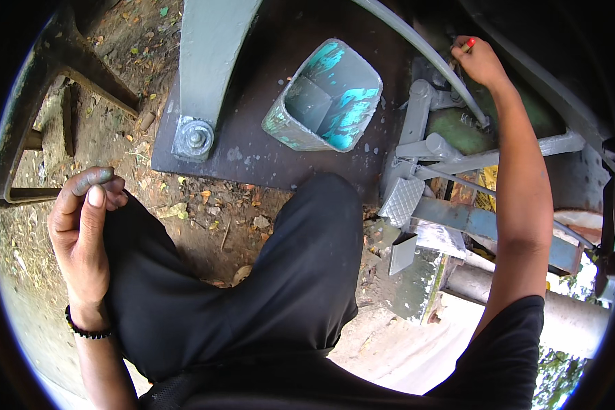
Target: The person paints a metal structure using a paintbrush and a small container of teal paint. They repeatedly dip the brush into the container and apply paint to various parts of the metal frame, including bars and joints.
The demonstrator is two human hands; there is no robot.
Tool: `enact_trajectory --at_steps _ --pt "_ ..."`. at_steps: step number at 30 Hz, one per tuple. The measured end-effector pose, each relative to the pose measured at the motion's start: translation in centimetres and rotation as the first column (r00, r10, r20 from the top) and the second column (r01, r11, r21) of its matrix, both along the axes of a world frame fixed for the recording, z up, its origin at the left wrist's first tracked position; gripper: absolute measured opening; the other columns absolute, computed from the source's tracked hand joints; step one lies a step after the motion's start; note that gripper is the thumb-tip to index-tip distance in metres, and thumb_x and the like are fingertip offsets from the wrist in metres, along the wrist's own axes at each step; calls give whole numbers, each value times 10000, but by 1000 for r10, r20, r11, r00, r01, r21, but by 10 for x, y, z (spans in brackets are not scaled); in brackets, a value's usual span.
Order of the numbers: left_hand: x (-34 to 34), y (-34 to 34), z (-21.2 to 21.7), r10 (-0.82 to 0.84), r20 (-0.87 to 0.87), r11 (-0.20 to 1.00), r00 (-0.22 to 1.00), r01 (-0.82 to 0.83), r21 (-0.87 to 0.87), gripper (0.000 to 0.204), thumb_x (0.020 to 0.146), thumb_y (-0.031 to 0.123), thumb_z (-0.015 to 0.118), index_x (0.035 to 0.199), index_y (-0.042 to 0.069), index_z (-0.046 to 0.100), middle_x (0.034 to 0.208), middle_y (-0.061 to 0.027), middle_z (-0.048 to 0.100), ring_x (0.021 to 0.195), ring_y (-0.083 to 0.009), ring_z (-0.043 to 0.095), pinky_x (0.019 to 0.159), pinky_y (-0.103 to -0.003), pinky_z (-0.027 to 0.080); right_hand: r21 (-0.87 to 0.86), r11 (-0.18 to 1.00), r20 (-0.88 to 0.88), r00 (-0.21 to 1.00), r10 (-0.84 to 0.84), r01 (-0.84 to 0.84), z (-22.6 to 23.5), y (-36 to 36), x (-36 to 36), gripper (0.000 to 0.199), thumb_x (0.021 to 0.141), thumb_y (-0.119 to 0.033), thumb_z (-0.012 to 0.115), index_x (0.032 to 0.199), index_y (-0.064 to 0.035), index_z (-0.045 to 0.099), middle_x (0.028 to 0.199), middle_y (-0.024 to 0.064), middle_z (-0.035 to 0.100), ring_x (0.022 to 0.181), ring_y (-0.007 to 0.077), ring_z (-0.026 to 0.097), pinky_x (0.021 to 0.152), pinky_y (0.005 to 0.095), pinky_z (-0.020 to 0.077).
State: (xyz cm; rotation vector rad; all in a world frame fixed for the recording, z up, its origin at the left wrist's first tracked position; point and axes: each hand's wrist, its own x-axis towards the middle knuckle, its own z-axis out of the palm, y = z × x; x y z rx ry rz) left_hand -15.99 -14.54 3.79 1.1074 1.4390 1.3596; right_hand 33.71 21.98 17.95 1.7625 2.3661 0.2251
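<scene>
My right hand (480, 60) reaches far up to the right and pinches a thin red-handled tool (469, 44), probably a paintbrush, against grey-painted metal machinery (424, 147). My left hand (83, 219) rests on my black-trousered left knee, fingers loosely curled and smeared with grey paint, holding nothing; a black bead bracelet sits on its wrist. A square grey container (324, 99) streaked with turquoise paint stands on a dark metal plate (266, 160) ahead of my knees, between both hands.
A grey metal post with a bolted foot (195, 137) stands at the plate's left end. Pedals (402, 201) and grey rods crowd the right side. Dirt ground with dry leaves (205, 205) lies to the left, beside a rusty frame (20, 137).
</scene>
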Motion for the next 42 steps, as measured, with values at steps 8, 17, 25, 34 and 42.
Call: enact_trajectory --at_steps 8,17,25,34,42 --pt "-2 -5 0 12 3 1000 1000 -12 16 268 1055 165 553 1218 -28 643 1036 -110 689 898 -129 607 876 -289 503 -268 963 280 959 50 28 -14 10 -11 283 838 -257 628 893 3 723 861 219 705 786 329 680 724 447 511" --pt "-7 -15 3 45 33 999 998 -45 2 288 1059 178 545 1238 -29 637 1049 -111 682 901 -128 605 889 -291 503 -233 967 217 975 -55 106 -19 33 1 234 814 -200 648 972 -37 703 829 192 694 762 294 660 740 397 507" --pt "-6 -14 0 27 112 1000 993 -28 11 305 1065 189 533 1253 -35 623 1074 -116 676 931 -132 601 916 -296 499 -197 979 181 983 -18 54 -20 24 6 260 788 -201 684 969 -15 690 809 176 695 763 304 661 752 410 509" --pt "-6 -14 -1 54 113 999 992 -53 -9 312 1066 189 533 1266 -36 616 1082 -115 676 933 -136 603 921 -301 498 -414 895 226 971 -78 168 -5 20 -16 230 833 -228 632 882 -9 681 789 120 679 763 225 623 710 383 482" --pt "-5 -12 -2 81 104 996 991 -78 -33 308 1069 189 527 1263 -32 620 1083 -112 672 933 -132 596 918 -296 498 -64 993 86 991 102 -97 -17 8 3 247 844 -224 614 872 6 698 817 191 697 786 320 673 732 424 505"
